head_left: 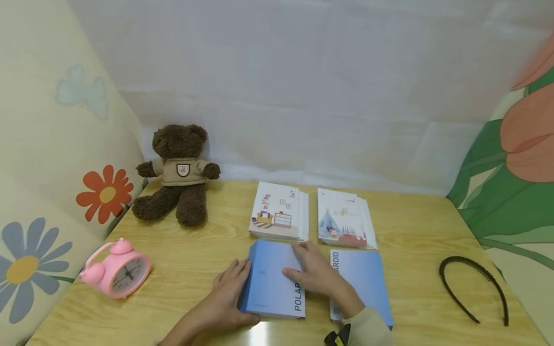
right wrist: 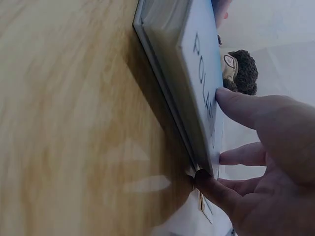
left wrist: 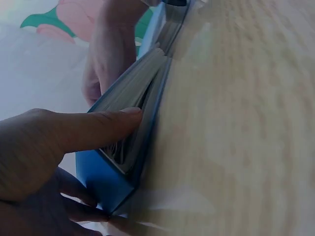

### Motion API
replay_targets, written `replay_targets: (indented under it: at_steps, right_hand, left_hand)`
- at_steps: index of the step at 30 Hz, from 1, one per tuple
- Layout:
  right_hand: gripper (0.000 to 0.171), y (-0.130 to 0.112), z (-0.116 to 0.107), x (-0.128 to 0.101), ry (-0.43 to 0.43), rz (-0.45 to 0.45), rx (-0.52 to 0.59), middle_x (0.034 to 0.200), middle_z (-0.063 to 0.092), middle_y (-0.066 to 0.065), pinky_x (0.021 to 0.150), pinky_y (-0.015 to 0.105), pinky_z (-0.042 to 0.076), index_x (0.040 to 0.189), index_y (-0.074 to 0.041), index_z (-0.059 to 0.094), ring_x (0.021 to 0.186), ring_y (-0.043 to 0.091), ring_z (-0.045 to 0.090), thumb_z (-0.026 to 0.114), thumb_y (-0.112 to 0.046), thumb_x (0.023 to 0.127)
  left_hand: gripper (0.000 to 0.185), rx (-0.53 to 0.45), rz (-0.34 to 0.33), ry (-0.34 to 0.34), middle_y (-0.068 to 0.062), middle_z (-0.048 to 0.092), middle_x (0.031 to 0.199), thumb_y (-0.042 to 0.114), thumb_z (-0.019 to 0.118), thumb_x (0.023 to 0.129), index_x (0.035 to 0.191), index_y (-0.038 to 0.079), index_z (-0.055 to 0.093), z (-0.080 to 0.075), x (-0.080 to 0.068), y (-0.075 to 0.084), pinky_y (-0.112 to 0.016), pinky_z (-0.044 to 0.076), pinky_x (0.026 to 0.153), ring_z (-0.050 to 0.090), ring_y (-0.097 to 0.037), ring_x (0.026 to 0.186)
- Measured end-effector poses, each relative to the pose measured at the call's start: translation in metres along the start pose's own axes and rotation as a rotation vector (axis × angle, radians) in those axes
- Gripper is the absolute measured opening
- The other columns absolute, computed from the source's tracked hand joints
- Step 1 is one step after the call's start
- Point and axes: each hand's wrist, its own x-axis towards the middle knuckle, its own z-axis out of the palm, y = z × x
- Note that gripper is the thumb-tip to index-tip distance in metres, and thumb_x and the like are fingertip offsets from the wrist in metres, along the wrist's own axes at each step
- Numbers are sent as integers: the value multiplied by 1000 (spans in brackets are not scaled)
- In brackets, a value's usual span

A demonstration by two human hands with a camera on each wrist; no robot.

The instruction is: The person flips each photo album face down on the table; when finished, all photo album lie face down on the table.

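A blue album lettered POLAROID lies on the wooden table close to me. My left hand holds its left edge. In the left wrist view the thumb presses on the page edges of the album, with the fingers underneath. My right hand lies on the cover. In the right wrist view its fingertips rest on the lettered face of the album, and the thumb sits under the edge. A second blue cover lies just to the right, partly under my right wrist.
Two stacks of illustrated booklets lie behind the album. A brown teddy bear sits at the back left, and a pink alarm clock stands at the left. A black hairband lies at the right. Flowered fabric walls close in both sides.
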Motion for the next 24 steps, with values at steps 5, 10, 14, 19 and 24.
replay_targets:
  at_steps: [5, 10, 14, 19, 24]
  right_hand:
    - [72, -5, 1, 1, 9, -19, 59, 148, 43, 19, 108, 51, 38, 152, -6, 39, 132, 34, 45, 61, -45, 96]
    - [76, -12, 2, 2, 21, -56, 95, 155, 37, 17, 111, 53, 34, 155, -6, 31, 139, 36, 38, 52, -52, 98]
    - [75, -17, 1, 1, 9, -70, 203, 159, 30, 14, 112, 52, 32, 158, -8, 22, 139, 34, 39, 45, -52, 102]
    - [73, -22, -4, -4, -33, -49, 395, 160, 27, 12, 105, 48, 42, 161, -21, 6, 130, 31, 50, 40, -51, 104]
    - [74, -25, -9, -9, -40, -24, 435, 160, 25, 15, 102, 44, 45, 159, -31, -4, 129, 30, 52, 40, -53, 103]
  left_hand:
    - [114, -155, 86, -14, -32, 25, 155, 28, 88, 73, 154, -8, 17, -14, -3, 7, -70, 13, 110, 23, -51, 141]
    - [111, -165, 147, 14, -34, 29, 152, 27, 87, 74, 152, -11, 18, -29, -3, 22, -60, 28, 109, 35, -49, 136]
    - [109, -104, 145, 85, -33, 41, 146, 26, 90, 71, 151, -11, 26, -35, -3, 37, -60, 38, 104, 46, -47, 129]
    - [112, -118, 111, 129, -23, 54, 139, 25, 94, 66, 153, -4, 29, -31, 3, 52, -59, 41, 103, 52, -40, 126]
    - [112, -139, 82, 143, -18, 59, 135, 21, 95, 63, 154, 1, 32, -24, 7, 60, -59, 40, 103, 54, -38, 124]
